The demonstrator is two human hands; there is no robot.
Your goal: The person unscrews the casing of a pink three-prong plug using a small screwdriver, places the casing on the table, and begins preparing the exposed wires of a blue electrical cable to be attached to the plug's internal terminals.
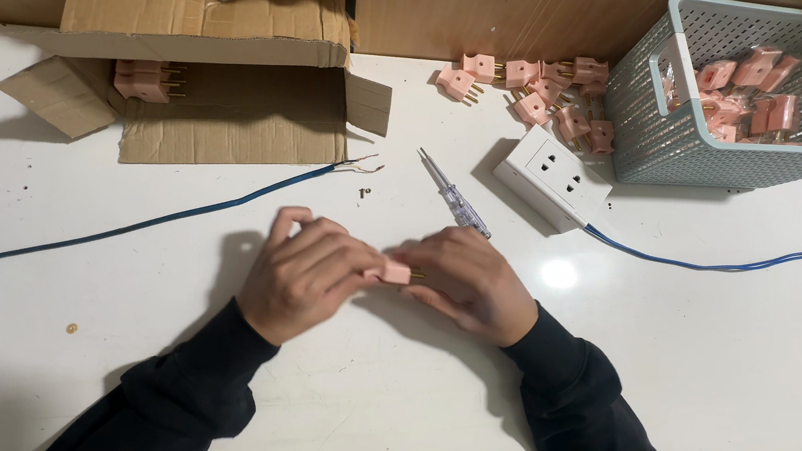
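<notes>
My left hand (307, 273) and my right hand (471, 282) meet at the middle of the white table (382, 395). Between their fingertips they hold a small pink plug (397, 272) with brass pins pointing right. A screwdriver with a clear handle (455, 196) lies just beyond my right hand. A tiny screw (362, 192) rests on the table near the bared end of a blue cable (160, 220).
A white socket block (553, 176) with a blue lead (729, 263) sits at the back right. Several pink plugs (537, 90) lie behind it, and more fill a grey mesh basket (731, 152). An open cardboard box (216, 84) at the back left holds pink plugs (144, 80).
</notes>
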